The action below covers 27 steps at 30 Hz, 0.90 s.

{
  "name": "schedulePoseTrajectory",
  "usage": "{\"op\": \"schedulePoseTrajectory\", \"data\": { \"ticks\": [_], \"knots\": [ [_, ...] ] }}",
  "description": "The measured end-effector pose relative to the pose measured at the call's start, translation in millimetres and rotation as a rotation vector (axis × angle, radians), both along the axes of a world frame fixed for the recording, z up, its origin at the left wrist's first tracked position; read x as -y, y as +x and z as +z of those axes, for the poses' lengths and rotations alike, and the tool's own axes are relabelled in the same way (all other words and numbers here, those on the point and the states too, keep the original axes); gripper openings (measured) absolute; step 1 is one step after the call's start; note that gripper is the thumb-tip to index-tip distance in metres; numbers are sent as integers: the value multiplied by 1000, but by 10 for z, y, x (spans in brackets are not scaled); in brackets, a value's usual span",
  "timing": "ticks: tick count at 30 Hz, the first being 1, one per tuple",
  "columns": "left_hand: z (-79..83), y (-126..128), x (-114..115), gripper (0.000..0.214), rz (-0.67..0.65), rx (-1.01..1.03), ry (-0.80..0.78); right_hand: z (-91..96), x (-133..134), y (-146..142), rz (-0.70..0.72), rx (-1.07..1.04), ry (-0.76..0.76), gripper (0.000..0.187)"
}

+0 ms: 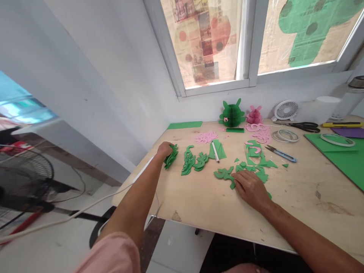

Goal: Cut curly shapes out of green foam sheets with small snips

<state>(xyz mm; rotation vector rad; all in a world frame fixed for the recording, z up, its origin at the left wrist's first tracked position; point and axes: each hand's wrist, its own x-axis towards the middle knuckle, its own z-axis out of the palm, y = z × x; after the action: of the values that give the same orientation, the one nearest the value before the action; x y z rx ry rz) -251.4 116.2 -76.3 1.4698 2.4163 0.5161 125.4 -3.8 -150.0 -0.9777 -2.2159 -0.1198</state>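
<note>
At the table's left edge my left hand (165, 149) is closed at the upper end of a small stack of green paper cutouts (171, 157). Its fingertips are partly hidden by the arm and the paper. My right hand (250, 186) rests near the middle of the table, fingers pinched on a curvy green paper cutout (224, 173). Green paper scraps (261, 175) lie beyond and partly beneath that hand. Between the hands are two more piles, a taller pile of green cutouts (188, 162) and a smaller green pile (201, 162).
A white pen (215, 152) lies on green paper. Pink cutouts (206, 137), thread snips (281, 154), scissors (305, 126) and tape rolls (285, 135) are spread around. Along the wall stand a green honeycomb paper figure (231, 115), a pink one (254, 115) and a small fan (286, 110).
</note>
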Motion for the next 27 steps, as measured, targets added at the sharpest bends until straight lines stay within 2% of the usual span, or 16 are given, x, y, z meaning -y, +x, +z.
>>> {"op": "schedulePoseTrajectory", "data": {
  "ticks": [7,11,14,16,19,21,24,27],
  "knots": [
    [219,111,189,39,17,264,142,1,-3,1,-1,-17,-5,22],
    [347,327,316,41,-73,501,154,4,-7,3,1,-16,-19,21],
    [352,552,411,42,-147,628,126,6,-8,4,-3,-7,-21,21],
    [302,728,483,44,-199,703,100,7,-8,2,-3,-6,-25,21],
    [166,1012,607,50,-311,918,26,10,-9,0,-5,-12,-32,21],
    [51,1192,688,49,-349,941,-46,17,-7,-1,-9,-13,-37,21],
    [-137,1396,768,37,-393,840,-111,35,1,0,-7,-10,-52,20],
    [-295,1488,783,24,-377,561,-11,51,11,-1,-15,-16,-69,19]
  ]
}}
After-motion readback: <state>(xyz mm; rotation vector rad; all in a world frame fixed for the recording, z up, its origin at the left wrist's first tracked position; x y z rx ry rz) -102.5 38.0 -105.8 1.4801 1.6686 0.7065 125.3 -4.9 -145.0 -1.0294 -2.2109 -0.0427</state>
